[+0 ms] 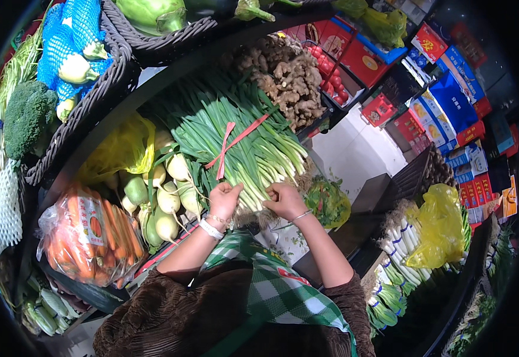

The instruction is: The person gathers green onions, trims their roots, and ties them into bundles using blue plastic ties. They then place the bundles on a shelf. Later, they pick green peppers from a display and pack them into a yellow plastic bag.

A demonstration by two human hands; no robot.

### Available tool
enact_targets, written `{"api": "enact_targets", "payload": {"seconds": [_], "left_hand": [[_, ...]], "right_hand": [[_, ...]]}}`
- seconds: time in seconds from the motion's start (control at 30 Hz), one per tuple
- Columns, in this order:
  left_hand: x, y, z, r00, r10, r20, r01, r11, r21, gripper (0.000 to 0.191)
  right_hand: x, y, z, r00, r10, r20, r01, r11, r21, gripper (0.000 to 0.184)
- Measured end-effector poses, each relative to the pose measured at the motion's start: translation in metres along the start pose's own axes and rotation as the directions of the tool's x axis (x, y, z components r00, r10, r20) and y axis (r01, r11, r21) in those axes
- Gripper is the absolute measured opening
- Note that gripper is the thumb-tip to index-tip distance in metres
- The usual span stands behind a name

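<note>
A large heap of leafy green stalks with pale stems and bushy roots (250, 147), likely scallions or garlic greens, lies before me. Two red ties (246, 134) cross over its leaves. My left hand (225, 199), wearing a white wristband, is at the near stems, its thumb and fingers pinched together. My right hand (285, 201), with a thin bangle, is at the stems close to the root ends, fingers curled. Whether either hand grips a stem is too small to tell. Green-and-white radishes (169, 197) lie left of my left hand.
Bagged carrots (94, 236) and a yellow plastic bag (127, 143) are at left. Ginger (290, 76) fills a crate beyond the greens. A bag of leafy trimmings (328, 203) sits right of my right hand. Wicker baskets (81, 111) edge the upper left; bundled scallions (404, 250) stand at right.
</note>
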State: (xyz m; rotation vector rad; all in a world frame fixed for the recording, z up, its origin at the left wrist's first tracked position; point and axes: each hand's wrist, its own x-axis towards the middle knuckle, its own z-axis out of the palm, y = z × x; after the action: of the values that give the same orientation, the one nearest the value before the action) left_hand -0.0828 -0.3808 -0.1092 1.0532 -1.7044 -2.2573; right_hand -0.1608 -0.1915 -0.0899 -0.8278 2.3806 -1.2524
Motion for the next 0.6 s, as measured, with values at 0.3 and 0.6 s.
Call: {"api": "enact_targets", "payload": {"seconds": [0.3, 0.6], "left_hand": [[-0.007, -0.006, 0.015, 0.985, -0.148, -0.088, 0.149, 0.989, -0.001, 0.044], [-0.006, -0.01, 0.005, 0.999, -0.051, -0.009, 0.051, 0.998, 0.047, 0.028]], "right_hand": [[0.01, 0.011, 0.006, 0.975, 0.221, -0.031, -0.203, 0.937, 0.285, 0.026], [-0.009, -0.023, 0.016, 0.981, 0.145, -0.126, -0.166, 0.971, -0.17, 0.04]]}}
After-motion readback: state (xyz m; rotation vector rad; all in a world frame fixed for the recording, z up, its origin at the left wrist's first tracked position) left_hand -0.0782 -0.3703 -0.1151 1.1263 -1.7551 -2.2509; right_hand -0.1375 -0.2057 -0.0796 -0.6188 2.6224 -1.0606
